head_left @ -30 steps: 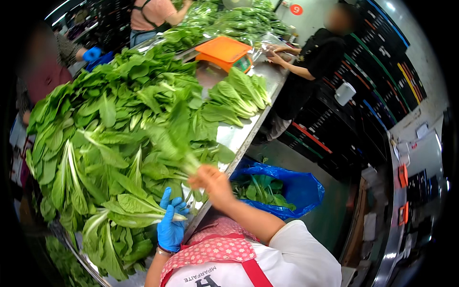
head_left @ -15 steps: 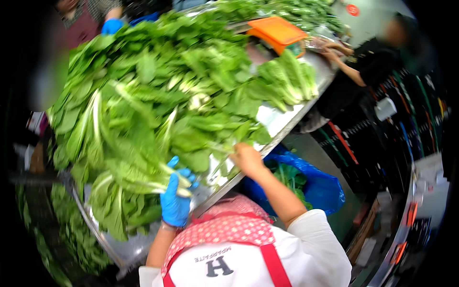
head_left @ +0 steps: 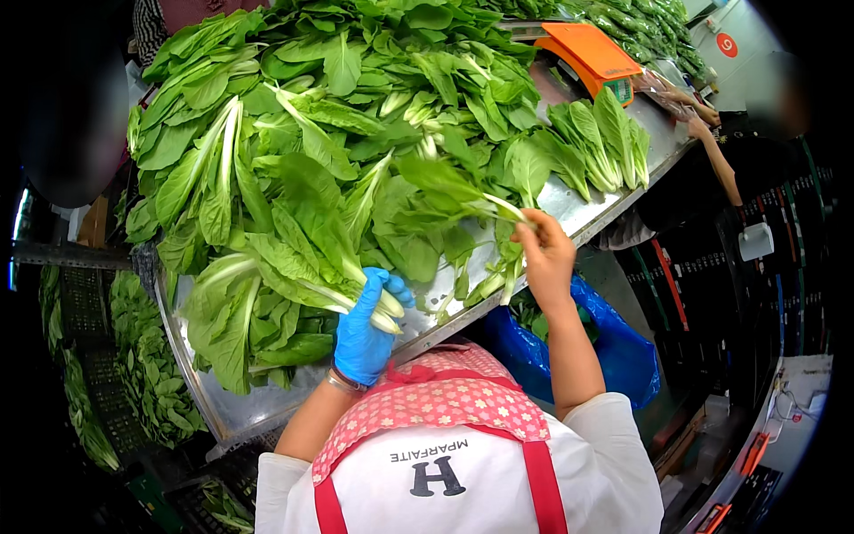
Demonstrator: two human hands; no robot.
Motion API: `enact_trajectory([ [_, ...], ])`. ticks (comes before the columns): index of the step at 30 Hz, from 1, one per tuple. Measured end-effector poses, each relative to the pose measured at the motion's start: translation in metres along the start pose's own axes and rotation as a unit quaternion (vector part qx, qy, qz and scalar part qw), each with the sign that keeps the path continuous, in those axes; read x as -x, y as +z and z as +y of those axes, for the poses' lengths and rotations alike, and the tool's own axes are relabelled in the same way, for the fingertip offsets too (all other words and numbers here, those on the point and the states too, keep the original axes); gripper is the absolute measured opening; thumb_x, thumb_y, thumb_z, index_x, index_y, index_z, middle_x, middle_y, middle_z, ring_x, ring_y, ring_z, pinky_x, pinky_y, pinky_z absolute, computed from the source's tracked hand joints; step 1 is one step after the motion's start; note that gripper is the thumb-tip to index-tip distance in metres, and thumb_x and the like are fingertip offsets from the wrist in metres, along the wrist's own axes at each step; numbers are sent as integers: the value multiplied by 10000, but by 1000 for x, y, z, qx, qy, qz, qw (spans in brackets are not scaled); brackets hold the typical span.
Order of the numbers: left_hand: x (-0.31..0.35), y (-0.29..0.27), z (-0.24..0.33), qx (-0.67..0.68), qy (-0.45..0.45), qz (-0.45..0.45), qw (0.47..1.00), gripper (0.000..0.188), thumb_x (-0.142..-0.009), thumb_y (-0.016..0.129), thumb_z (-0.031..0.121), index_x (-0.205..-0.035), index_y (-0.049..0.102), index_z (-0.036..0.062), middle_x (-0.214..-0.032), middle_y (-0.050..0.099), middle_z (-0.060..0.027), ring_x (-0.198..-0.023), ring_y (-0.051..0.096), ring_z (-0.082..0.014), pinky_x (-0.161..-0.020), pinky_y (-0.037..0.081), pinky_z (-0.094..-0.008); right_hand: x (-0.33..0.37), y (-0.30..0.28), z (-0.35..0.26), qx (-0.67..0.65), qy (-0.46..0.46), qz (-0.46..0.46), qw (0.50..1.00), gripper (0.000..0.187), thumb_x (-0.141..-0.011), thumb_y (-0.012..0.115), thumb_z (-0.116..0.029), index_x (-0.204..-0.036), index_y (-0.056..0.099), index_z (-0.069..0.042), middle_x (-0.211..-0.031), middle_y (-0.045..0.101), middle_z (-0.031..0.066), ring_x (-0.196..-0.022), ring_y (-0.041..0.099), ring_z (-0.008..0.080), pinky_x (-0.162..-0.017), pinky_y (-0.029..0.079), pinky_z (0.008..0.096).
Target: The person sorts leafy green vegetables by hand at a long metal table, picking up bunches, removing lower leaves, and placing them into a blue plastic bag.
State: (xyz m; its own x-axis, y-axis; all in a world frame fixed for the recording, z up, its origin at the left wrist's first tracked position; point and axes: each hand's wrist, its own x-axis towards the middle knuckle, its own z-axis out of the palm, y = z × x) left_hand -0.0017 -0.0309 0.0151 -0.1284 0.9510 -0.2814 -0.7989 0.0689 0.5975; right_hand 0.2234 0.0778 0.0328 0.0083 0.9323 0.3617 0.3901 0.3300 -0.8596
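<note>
My left hand (head_left: 363, 334), in a blue glove, is closed around the white stem ends of a bunch of leafy greens (head_left: 307, 236). The leaves of this bunch spread away over the table's near left part. In its fingertips my bare right hand (head_left: 546, 254) pinches the pale stem of a single leafy green (head_left: 440, 189), whose leaf points left above the heap. A large heap of leafy greens (head_left: 347, 76) covers most of the metal table (head_left: 583, 212). Loose small leaves and stems (head_left: 485, 283) lie by the near edge, below my right hand.
A blue plastic bag (head_left: 627, 360) with greens inside hangs below the table edge. An orange-topped scale (head_left: 594, 55) stands at the back right, near a neat row of greens (head_left: 614, 147). Another person's hands (head_left: 698, 116) hold clear plastic there. Crates of greens (head_left: 147, 365) stand left.
The view has shifted. My right hand has risen from the loose leaves near the table edge and now shows a leaf stem in its fingers. My left hand still holds its bunch.
</note>
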Motion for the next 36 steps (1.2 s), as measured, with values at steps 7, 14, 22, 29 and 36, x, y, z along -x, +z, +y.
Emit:
enact_trajectory([
  [7, -2, -5, 1, 26, -17, -15, 999, 169, -934, 539, 210, -1050, 538, 89, -920, 577, -59, -846, 564, -186, -802, 475, -352, 7, 28, 33, -431, 396, -52, 809, 100, -937, 506, -146, -980, 502, -56, -860, 629, 79, -688, 571, 110, -526, 440, 204],
  [14, 0, -11, -2, -1, -11, -15, 1000, 208, -918, 555, 157, -1092, 520, 50, -963, 629, -99, -897, 603, -193, -818, 494, -337, 51, 44, 13, -380, 322, -43, 866, 161, -939, 493, -120, -1067, 466, -26, -871, 619, 93, -651, 565, 100, -523, 421, 187],
  [22, -2, -1, -12, -99, -26, 29, 994, 276, -812, 694, 114, -1052, 577, 44, -960, 600, -12, -875, 561, -104, -763, 455, -243, 84, 64, -36, 10, -23, -247, 969, 426, -863, 579, -43, -1268, 459, 16, -905, 635, 171, -740, 642, 256, -652, 500, 328],
  [29, 1, 17, -9, -125, 40, 68, 989, 296, -803, 684, 53, -1028, 494, 76, -870, 564, 1, -764, 547, -79, -641, 453, -221, 75, 59, -32, 89, -183, -219, 954, 272, -786, 677, -83, -1029, 573, -22, -766, 578, 136, -650, 587, 310, -539, 458, 381],
  [36, -5, 13, 41, -64, 199, 16, 978, 230, -873, 592, 45, -1075, 488, 80, -999, 573, -58, -879, 560, -154, -781, 467, -289, 34, 45, -10, 245, -192, -333, 890, 372, -756, 716, -175, -1091, 598, -62, -837, 616, 135, -751, 613, 298, -624, 468, 369],
])
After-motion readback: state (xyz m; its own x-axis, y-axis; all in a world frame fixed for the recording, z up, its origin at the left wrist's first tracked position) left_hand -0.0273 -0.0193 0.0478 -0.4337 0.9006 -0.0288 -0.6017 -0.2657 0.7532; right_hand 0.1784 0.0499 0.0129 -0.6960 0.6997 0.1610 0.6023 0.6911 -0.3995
